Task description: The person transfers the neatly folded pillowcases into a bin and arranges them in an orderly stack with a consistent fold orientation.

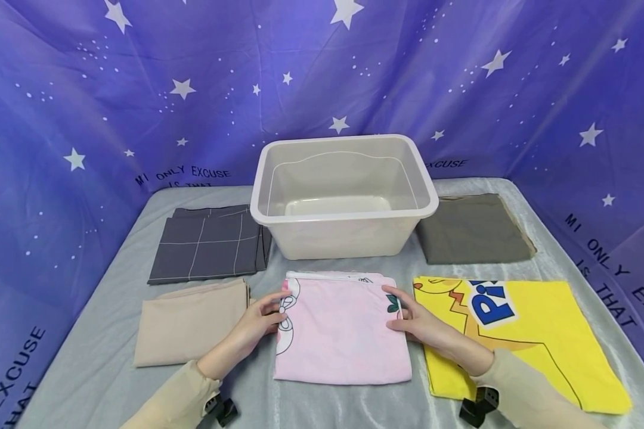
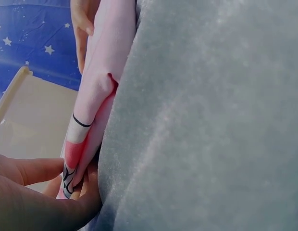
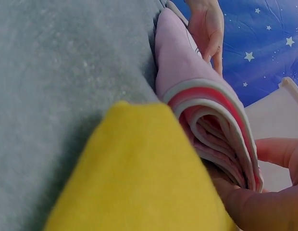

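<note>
Pink folded cloth [image 1: 346, 328] lies on the grey table cover [image 1: 112, 304], between the two hands, in front of the beige bin [image 1: 343, 239]. Left hand [image 1: 253, 326] pinches its left edge, by the white bow print; right hand [image 1: 426, 326] pinches its right edge, by the green leaf print. Thumbs and fingers close on the cloth at both sides, above its mid-height in the head view; the body of the cloth spans the gap. Head view gives the flat top face plus neighbours: tan cloth [image 1: 193, 325] near left hand, dark checked cloth [image 1: 209, 244] behind that, olive cloth [image 1: 472, 232] right of bin, yellow cloth [image 1: 563, 339] under the right forearm. Right wrist view adds what the head view hides: the end of the fold, stacked curled layers, pale trim, reddish inner side; yellow cloth blurred up front. Left wrist view adds the near side, with a pinkish-red patch and dark line close to the left fingers.
</note>
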Demonstrator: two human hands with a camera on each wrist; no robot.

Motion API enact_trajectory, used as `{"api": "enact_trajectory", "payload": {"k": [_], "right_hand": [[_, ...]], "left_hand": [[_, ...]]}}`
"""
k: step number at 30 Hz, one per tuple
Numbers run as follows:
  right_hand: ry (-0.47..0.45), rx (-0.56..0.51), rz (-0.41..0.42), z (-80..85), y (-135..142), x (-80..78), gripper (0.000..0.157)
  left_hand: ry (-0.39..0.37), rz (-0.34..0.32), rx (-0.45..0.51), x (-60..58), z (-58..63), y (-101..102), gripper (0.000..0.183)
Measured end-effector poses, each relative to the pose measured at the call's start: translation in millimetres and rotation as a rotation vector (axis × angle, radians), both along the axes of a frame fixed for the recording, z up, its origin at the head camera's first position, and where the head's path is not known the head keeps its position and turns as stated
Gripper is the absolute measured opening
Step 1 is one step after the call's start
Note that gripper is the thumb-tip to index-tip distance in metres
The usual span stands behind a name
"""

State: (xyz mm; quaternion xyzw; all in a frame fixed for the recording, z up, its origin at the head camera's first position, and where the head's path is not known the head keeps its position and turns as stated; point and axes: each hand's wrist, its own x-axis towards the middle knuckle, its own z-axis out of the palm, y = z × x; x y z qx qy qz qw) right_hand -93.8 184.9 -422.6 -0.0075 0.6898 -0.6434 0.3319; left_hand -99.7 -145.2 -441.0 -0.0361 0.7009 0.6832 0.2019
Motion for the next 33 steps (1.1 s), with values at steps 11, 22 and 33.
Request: {"api": "enact_trajectory", "payload": {"k": [11, 22, 33], "right_hand": [[-0.029, -0.047, -0.066, -1.6, -3.6, 1.8, 0.074], [-0.025, -0.009, -0.102, 2.0, -4.5, 1.0, 0.074], [-0.030, -0.027, -0.134, 12.5, -1.9, 2.8, 0.075]], "left_hand": [[-0.020, 0.027, -0.020, 0.0, 0.4, 0.9, 0.048], [-0.007, 0.025, 0.038, 0.5, 1.0, 1.3, 0.051], [0.003, 0.011, 0.081, 5.1, 10.7, 0.1, 0.054]]}}
